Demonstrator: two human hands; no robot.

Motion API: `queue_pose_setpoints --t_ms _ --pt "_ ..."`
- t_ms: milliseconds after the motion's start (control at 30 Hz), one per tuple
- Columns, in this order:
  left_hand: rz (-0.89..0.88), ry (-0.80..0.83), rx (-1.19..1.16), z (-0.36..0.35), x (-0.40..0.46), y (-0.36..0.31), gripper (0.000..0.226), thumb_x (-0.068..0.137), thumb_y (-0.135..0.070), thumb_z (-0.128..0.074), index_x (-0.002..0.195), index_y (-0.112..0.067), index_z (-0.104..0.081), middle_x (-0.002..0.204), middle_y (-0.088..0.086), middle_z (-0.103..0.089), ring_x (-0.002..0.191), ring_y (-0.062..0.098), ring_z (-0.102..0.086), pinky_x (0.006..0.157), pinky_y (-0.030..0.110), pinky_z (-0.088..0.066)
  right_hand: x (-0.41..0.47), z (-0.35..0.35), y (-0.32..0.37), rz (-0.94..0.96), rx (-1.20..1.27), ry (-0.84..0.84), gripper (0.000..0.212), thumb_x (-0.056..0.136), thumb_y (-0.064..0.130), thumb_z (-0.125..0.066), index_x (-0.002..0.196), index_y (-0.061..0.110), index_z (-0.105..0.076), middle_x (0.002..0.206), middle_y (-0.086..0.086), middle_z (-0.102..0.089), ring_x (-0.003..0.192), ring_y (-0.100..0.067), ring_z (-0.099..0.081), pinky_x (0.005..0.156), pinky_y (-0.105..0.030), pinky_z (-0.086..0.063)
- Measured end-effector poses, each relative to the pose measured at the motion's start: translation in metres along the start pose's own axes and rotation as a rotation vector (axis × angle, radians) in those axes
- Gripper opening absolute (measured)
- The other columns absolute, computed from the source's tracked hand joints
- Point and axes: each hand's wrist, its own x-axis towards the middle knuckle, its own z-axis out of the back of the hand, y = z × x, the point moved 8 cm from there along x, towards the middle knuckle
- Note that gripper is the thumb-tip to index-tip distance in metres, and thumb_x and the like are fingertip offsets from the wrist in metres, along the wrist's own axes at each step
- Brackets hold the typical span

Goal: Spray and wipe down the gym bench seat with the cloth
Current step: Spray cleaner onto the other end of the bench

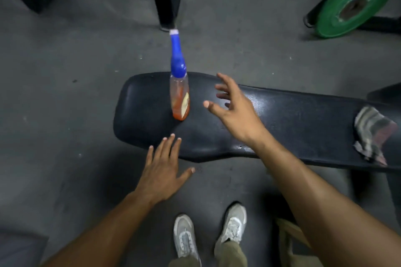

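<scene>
**Reach toward the spray bottle on the bench seat**

The spray bottle [179, 93], clear with orange liquid and a blue trigger head, stands upright on the bench seat [282, 123], near its rounded end. The right hand [233, 110], fingers spread and empty, hovers just beside the bottle without touching it. The left hand [163, 169], also spread and empty, lies nearer the person than the bottle, at the seat's front edge. The cloth [372, 136] lies crumpled well away from the bottle, toward the seat's far end. Risk: the tall, narrow bottle could tip and roll off if a fingertip strikes it before the grip closes.
</scene>
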Motion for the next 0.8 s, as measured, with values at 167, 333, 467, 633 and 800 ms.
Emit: queue_pose_setpoints --t_ms 167,333,467,633,800 --pt "0.06 -0.042 -0.05 -0.003 0.003 0.035 0.109 0.075 -0.081 -0.012 0.163 -0.018 -0.003 0.172 0.002 0.003 0.158 0.021 0.004 0.125 0.048 0.005 0.038 -0.042 0.03 0.112 0.038 0.051 0.092 0.084 0.04 -0.083 0.161 0.029 -0.033 0.155 0.0 -0.053 0.14 -0.009 -0.052 0.118 -0.034 -0.043" --pt "0.118 -0.044 -0.11 -0.003 -0.003 0.051 0.109 0.074 -0.082 -0.01 0.163 -0.02 0.0 0.172 0.0 0.006 0.158 0.019 0.007 0.126 0.048 0.005 0.065 -0.071 0.045 0.104 0.082 0.052 0.075 0.087 0.045 -0.078 0.151 0.03 -0.042 0.134 0.014 -0.063 0.121 -0.004 -0.062 0.11 -0.034 -0.05" --pt "0.145 -0.048 -0.157 -0.001 -0.008 0.056 0.099 0.088 -0.077 -0.026 0.163 -0.02 0.003 0.172 -0.002 0.01 0.157 0.017 0.011 0.126 0.048 0.007 0.057 -0.075 0.041 0.113 0.138 -0.025 0.045 0.089 0.043 -0.071 0.128 0.039 -0.048 0.117 0.009 -0.072 0.111 -0.007 -0.069 0.105 -0.045 -0.054" --pt "0.153 -0.029 -0.177 -0.001 -0.015 0.058 0.093 0.096 -0.069 -0.038 0.163 -0.021 0.005 0.172 -0.002 0.011 0.157 0.016 0.013 0.126 0.047 0.009 0.005 -0.047 0.018 0.118 0.257 -0.166 0.031 0.097 0.021 -0.072 0.103 0.051 -0.066 0.097 0.01 -0.075 0.094 -0.012 -0.071 0.097 -0.039 -0.056" --pt "0.125 0.01 -0.159 -0.004 -0.012 0.048 0.094 0.096 -0.069 -0.039 0.163 -0.021 0.005 0.171 -0.002 0.013 0.157 0.017 0.014 0.126 0.048 0.008 -0.046 -0.016 -0.026 0.063 0.224 -0.255 0.04 0.091 0.035 -0.071 0.129 0.029 -0.059 0.095 -0.005 -0.076 0.095 -0.03 -0.072 0.097 -0.045 -0.055"
